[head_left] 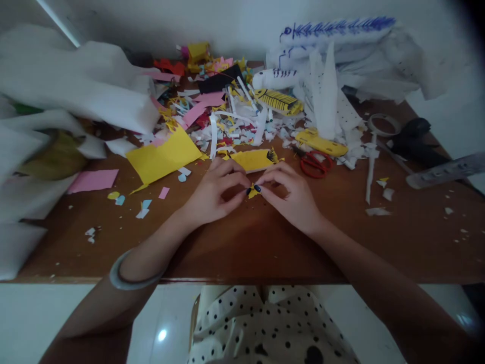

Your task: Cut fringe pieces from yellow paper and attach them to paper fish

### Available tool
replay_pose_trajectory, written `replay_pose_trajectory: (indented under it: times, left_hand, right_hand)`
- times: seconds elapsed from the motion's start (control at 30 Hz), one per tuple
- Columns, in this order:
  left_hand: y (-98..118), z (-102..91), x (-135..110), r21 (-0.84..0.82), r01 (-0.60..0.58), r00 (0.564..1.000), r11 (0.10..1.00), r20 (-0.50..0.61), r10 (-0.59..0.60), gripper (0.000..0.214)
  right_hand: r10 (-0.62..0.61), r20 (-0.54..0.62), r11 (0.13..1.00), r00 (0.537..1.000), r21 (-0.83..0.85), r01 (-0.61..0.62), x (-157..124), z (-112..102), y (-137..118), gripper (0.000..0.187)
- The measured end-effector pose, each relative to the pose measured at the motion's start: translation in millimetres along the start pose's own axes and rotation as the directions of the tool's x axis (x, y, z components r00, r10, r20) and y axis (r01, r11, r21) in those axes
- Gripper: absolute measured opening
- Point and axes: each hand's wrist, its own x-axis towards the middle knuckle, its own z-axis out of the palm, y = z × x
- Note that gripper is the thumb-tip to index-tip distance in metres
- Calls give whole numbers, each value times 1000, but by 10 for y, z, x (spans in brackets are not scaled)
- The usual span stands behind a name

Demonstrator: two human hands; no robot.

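Both hands meet near the middle of the table, fingertips almost touching. My left hand (220, 189) pinches one side of a small yellow paper piece (253, 192). Opposite it, my right hand (290, 194) pinches the other side between thumb and finger. The piece looks crumpled or cut, and the fingertips partly cover it. Just beyond the fingers lies a yellow paper-covered block (253, 160) with a dark fringed end. Red-handled scissors (316, 164) rest to the right of my right hand. A yellow paper sheet (166, 154) lies beyond and left of my left hand.
Paper scraps (231, 129) pile up across the back. A yellow cutter (321, 142), a tape roll (383, 125) and a dark glue gun (411, 141) lie at right. White foam sheets (76, 81) fill the left. Pink paper (94, 180) lies beside them on the brown table (242, 253).
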Motion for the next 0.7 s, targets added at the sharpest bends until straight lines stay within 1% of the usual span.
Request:
replay_pose_trajectory:
  times: [0.1, 0.17, 0.23, 0.27, 0.33, 0.4, 0.43, 0.5, 0.57, 0.63, 0.7]
  left_hand:
    - [-4, -4, -3, -2, -3, 1000, 1000, 14, 3, 6]
    - [-55, -18, -14, 37, 28, 999, 999, 17, -28, 6]
    - [-159, -36, -36, 134, 105, 994, 985, -32, -102, 21]
    - [-226, -42, -50, 197, 153, 987, 969, -87, -138, 31]
    - [-370, -43, -80, 286, 226, 971, 931, -142, -192, 49]
    - [-496, -26, -105, 333, 271, 962, 903, -137, -238, 60]
    - [-542, -13, -114, 345, 298, 954, 890, -129, -269, 63]
    - [-598, 13, -119, 349, 326, 945, 878, -91, -315, 59]
    - [-610, 27, -113, 332, 333, 941, 883, -62, -332, 50]
    - [-591, 24, -101, 307, 313, 949, 899, -61, -309, 43]
    - [-555, 9, -90, 290, 266, 964, 919, -65, -258, 42]
  right_hand:
    - [0, 15, 1000, 1000, -17, 0, 9, -3, 11, 11]
    - [-2, -7, 999, 1000, -41, 1, 26, -24, 41, 9]
    - [3, -61, 996, 998, -88, -8, 49, -72, 100, 8]
    - [10, -95, 993, 995, -116, -21, 61, -105, 142, 7]
    - [46, -154, 981, 987, -178, -73, 85, -186, 245, 5]
    - [83, -207, 966, 975, -223, -129, 102, -268, 358, 3]
    - [96, -229, 958, 969, -244, -153, 107, -302, 412, 2]
    - [106, -270, 947, 957, -267, -180, 114, -347, 500, 3]
    - [107, -289, 941, 951, -280, -191, 118, -359, 557, 3]
    - [111, -285, 933, 952, -299, -198, 123, -345, 582, 4]
    - [114, -272, 925, 956, -322, -202, 128, -325, 587, 4]
